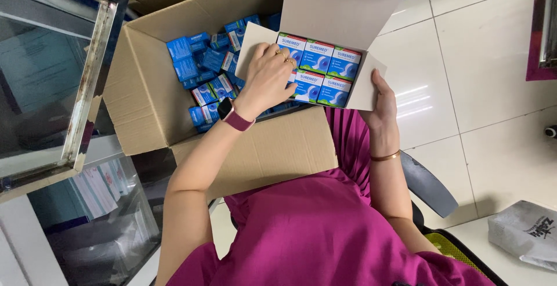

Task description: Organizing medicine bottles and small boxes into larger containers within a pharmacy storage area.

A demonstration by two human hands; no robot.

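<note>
To the left of the left hand stands a glass display case [52,83] with a metal frame, its pane showing papers below. Next to it, under and around that hand, is a large brown cardboard carton [145,88] with its flaps spread open; loose small blue packets [200,68] lie jumbled in its bottom, just left of and below the hand's wrist.

The left hand [267,77], wearing rings and a magenta-strapped watch, reaches forward with its fingers curled down over the left end of a white tray box [354,88]. The fingers rest on the small blue-and-white packets [328,71] packed in two neat rows inside; whether they pinch one packet or only press on the row cannot be told. The white box's lid [342,7] stands upright just beyond the hand.

The right hand [380,109], with a thin bangle at the wrist, is closed on the white box's right end, thumb up along the side wall, bearing it above the carton's near flap.

Right of that hand lies pale tiled floor [481,59], with a dark chair edge [429,187] near the forearm and a grey plastic bag [525,234] well apart at the lower right.
</note>
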